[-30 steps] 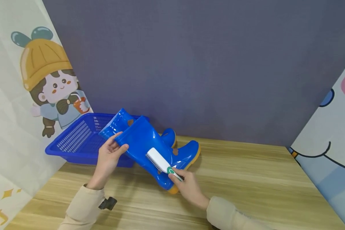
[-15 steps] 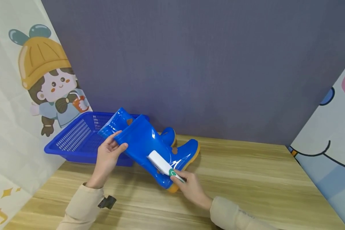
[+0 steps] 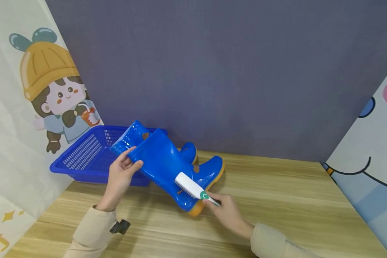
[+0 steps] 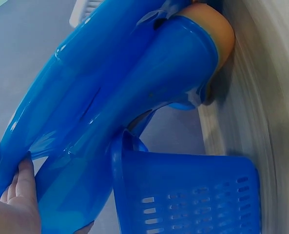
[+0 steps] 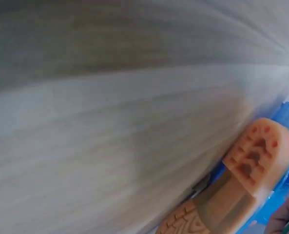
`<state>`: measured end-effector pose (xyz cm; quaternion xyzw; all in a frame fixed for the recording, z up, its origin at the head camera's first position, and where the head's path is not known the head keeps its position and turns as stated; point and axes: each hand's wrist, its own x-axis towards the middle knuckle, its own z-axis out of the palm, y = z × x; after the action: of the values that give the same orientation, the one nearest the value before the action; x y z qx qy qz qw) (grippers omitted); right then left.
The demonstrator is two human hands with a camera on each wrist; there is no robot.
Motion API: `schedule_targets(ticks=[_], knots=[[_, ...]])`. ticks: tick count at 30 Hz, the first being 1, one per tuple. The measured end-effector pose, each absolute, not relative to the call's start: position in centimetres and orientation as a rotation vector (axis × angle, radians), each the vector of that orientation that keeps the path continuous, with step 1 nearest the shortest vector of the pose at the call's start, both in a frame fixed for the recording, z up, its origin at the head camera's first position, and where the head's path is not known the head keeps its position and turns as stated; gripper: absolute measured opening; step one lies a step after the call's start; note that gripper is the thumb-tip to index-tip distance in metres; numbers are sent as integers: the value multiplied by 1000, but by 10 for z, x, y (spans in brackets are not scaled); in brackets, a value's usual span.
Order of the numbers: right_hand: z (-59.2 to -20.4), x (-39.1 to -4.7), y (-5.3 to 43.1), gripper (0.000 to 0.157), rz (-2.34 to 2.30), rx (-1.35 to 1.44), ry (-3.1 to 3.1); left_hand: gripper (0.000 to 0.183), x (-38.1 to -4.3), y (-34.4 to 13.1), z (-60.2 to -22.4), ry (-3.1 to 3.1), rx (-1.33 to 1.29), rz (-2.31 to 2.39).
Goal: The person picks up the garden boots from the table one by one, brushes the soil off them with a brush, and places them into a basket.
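Note:
The near blue rain boot (image 3: 158, 161) leans tilted, its top edge pinched by my left hand (image 3: 120, 179) between thumb and fingers. My right hand (image 3: 227, 211) grips the handle of a white scrubbing brush (image 3: 190, 185), whose bristles lie against the boot's lower shaft near the heel. Brown patches mark the boots. Behind it, the second blue rain boot (image 3: 133, 138) leans over the basket's edge. In the left wrist view my left hand (image 4: 20, 202) has fingers inside the boot opening. The right wrist view shows an orange boot sole (image 5: 256, 158) and only a sliver of the right hand.
A blue plastic basket (image 3: 80, 170) with slotted walls stands behind at the left, under the boots' tops. The wooden table (image 3: 287, 200) reaches back to a grey wall panel (image 3: 232, 79). Printed cartoon sheets hang at both sides.
My right hand has drawn the brush down and to the right along the boot, from mid-shaft toward the heel. The left hand and both boots stay nearly where they were.

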<state>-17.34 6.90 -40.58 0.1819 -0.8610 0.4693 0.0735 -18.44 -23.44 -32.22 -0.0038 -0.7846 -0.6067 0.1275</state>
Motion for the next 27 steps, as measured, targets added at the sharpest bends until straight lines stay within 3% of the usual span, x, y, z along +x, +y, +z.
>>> schedule_targets(ticks=[5,13,27], knots=[[-397,-176,62,31,1513,461,-2554,59,-183,-234,-320,-2272,-20,-1771],[-409,-173,36,41,1610,550,-2536,57,-182,-230,-320,-2244,-18,-1820],[-420,-160,48,34,1426,600,-2564,58,-185,-233,-325,-2250,-25,-1780]])
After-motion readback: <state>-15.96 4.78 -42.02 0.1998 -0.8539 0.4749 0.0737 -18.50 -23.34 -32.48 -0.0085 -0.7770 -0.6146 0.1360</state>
